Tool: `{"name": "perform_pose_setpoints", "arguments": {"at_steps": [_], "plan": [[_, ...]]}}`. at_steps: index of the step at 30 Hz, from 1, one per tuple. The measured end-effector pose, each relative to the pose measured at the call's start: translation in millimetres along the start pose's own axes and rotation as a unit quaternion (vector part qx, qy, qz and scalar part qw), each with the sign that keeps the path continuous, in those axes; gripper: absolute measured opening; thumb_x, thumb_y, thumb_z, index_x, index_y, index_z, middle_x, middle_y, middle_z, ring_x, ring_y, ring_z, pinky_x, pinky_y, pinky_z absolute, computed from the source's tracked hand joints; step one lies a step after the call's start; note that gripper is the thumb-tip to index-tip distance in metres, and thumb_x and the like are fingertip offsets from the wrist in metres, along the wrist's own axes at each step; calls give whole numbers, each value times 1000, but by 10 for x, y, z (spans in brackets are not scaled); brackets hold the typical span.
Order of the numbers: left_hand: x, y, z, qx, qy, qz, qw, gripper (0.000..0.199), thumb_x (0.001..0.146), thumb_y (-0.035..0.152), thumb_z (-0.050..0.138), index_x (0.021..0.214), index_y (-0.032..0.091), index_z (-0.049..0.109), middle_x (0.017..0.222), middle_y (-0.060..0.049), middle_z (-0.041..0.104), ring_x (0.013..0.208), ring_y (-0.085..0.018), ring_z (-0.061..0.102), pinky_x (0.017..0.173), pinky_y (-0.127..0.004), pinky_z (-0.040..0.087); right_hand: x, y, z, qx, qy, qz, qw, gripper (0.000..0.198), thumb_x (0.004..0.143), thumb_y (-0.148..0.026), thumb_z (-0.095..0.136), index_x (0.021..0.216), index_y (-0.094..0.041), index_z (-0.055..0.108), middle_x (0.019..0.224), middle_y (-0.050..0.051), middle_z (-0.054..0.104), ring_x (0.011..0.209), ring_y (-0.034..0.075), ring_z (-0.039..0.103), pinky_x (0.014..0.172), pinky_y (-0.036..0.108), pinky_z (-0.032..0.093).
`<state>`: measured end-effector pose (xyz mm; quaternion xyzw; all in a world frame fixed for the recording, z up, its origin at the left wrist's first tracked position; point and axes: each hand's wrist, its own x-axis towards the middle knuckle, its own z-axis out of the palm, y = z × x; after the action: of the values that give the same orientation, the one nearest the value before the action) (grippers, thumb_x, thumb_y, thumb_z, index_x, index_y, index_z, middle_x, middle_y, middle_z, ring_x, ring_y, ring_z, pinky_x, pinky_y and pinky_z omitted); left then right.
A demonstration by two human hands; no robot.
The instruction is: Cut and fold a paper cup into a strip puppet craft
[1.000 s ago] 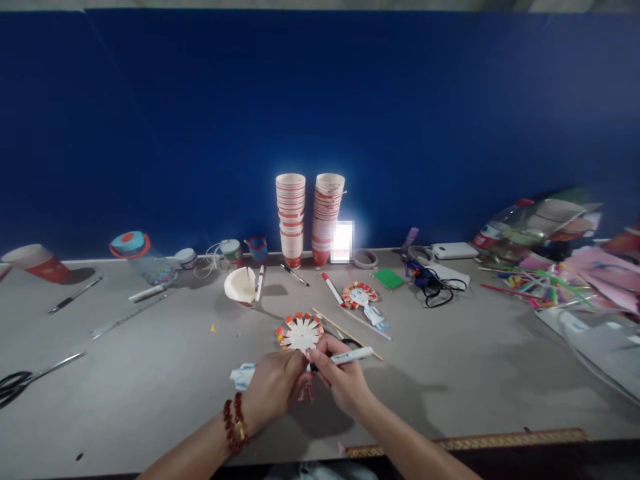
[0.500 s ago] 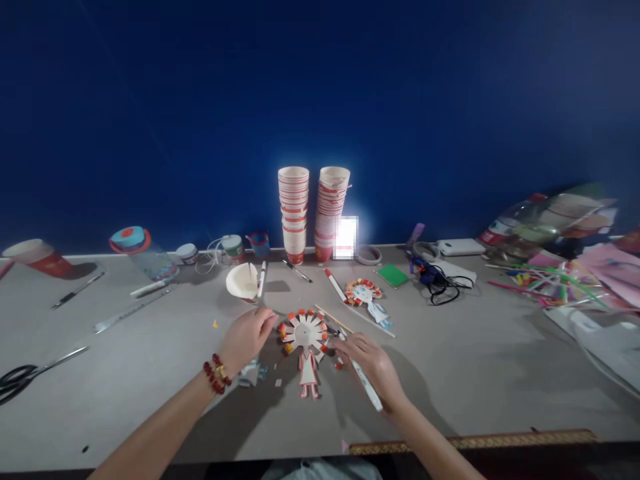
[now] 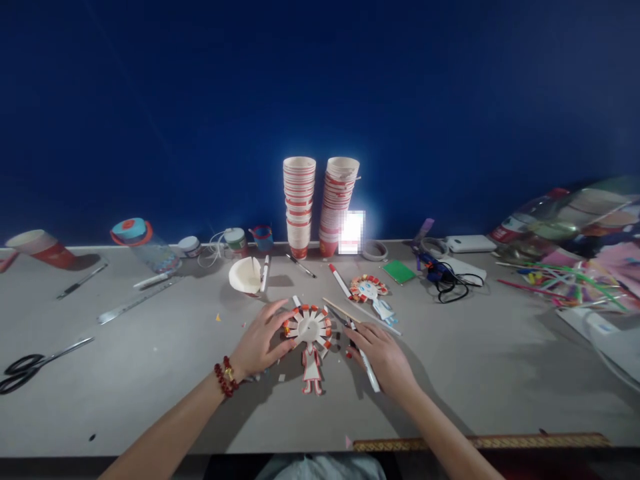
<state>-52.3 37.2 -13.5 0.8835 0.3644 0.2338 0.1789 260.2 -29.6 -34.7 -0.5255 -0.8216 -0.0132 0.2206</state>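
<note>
A flat paper doll [image 3: 312, 367], its round head fringed with red-and-orange-tipped cup strips, lies face up in front of me. My left hand [image 3: 261, 339] is open at the doll's left side, with thumb and fingertips apart at the fringe's edge. To the right of the doll, my right hand [image 3: 380, 350] has its fingers bent over a white marker [image 3: 369, 371], which sticks out below the palm. By its fingertips is a dark pointed tool [image 3: 338, 315], mostly covered, and a thin wooden stick [image 3: 340, 309]. Small paper scraps [image 3: 282, 378] lie around the doll.
A second paper doll [image 3: 370, 290] and a red-capped marker [image 3: 340, 281] lie behind my right hand. A cut cup piece [image 3: 245, 275] is at back left. Two tall cup stacks [image 3: 299, 207] stand by the wall. Black-handled scissors [image 3: 30, 370] lie far left.
My left hand has come down and rightward, spreading its fingers at the doll's fringe. My right hand has shifted slightly with the marker. The view has turned a little.
</note>
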Motion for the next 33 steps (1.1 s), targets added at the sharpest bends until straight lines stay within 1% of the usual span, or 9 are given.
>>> {"name": "perform_pose_setpoints", "arguments": {"at_steps": [5, 7, 9, 11, 13, 18, 22, 28, 33], "plan": [[-19, 14, 64, -32, 3, 33, 999, 44, 90, 39, 57, 131, 25, 51, 145, -13, 42, 133, -30, 41, 108, -50, 39, 120, -142, -191, 170, 76, 42, 982, 25, 96, -22, 47, 112, -25, 66, 92, 6, 71, 85, 23, 66, 79, 36, 52], [-28, 19, 77, -44, 9, 42, 998, 42, 90, 38, 57, 129, 26, 51, 141, -13, 45, 130, -30, 43, 106, -49, 41, 215, -260, -221, 282, 71, 91, 952, 24, 95, -26, 45, 112, -23, 61, 81, 3, 68, 73, 20, 65, 65, 30, 51], [-41, 24, 87, -52, 10, 46, 998, 43, 89, 36, 58, 130, 26, 50, 140, -12, 45, 130, -30, 43, 105, -48, 41, 342, -384, -195, 392, 61, 146, 906, 15, 93, -30, 50, 103, -22, 56, 70, -1, 63, 57, 16, 60, 52, 25, 46], [-54, 29, 95, -53, 8, 53, 997, 44, 89, 36, 58, 131, 26, 49, 140, -13, 44, 130, -30, 41, 106, -48, 40, 484, -491, -124, 461, 29, 156, 873, 12, 89, -33, 58, 89, -21, 55, 71, -1, 63, 57, 15, 58, 51, 24, 44], [-59, 36, 101, -49, 6, 65, 997, 46, 89, 36, 58, 132, 25, 48, 139, -13, 44, 129, -30, 41, 105, -48, 40, 618, -561, -32, 488, 17, 160, 858, 14, 86, -32, 60, 79, -21, 53, 66, -2, 59, 55, 14, 54, 50, 23, 41], [-28, 89, 97, -8, -25, 65, 998, 40, 87, 45, 58, 121, 25, 58, 137, -13, 45, 124, -32, 43, 104, -51, 39, 796, -569, 144, 467, 24, 157, 870, 7, 80, -24, 60, 76, -20, 55, 65, -3, 55, 55, 13, 48, 52, 23, 38], [5, 138, 100, 27, -35, 62, 997, 50, 84, 54, 58, 125, 27, 60, 135, -12, 47, 123, -34, 43, 105, -54, 36, 775, -507, 195, 429, 18, 121, 895, 6, 82, -22, 55, 81, -20, 61, 71, 0, 60, 62, 15, 52, 58, 25, 40], [9, 149, 114, 53, -57, 60, 995, 60, 84, 60, 55, 134, 28, 54, 134, -14, 48, 123, -35, 41, 107, -55, 32, 695, -467, 295, 457, 41, 167, 873, 5, 82, -25, 55, 80, -21, 55, 65, -3, 55, 53, 13, 47, 50, 23, 37], [-8, 149, 131, 46, -62, 48, 996, 60, 85, 62, 53, 134, 28, 54, 133, -13, 48, 123, -34, 41, 107, -54, 33, 692, -453, 357, 411, 54, 146, 898, 9, 81, -23, 54, 72, -21, 55, 61, -2, 54, 55, 14, 48, 53, 25, 38]]}}
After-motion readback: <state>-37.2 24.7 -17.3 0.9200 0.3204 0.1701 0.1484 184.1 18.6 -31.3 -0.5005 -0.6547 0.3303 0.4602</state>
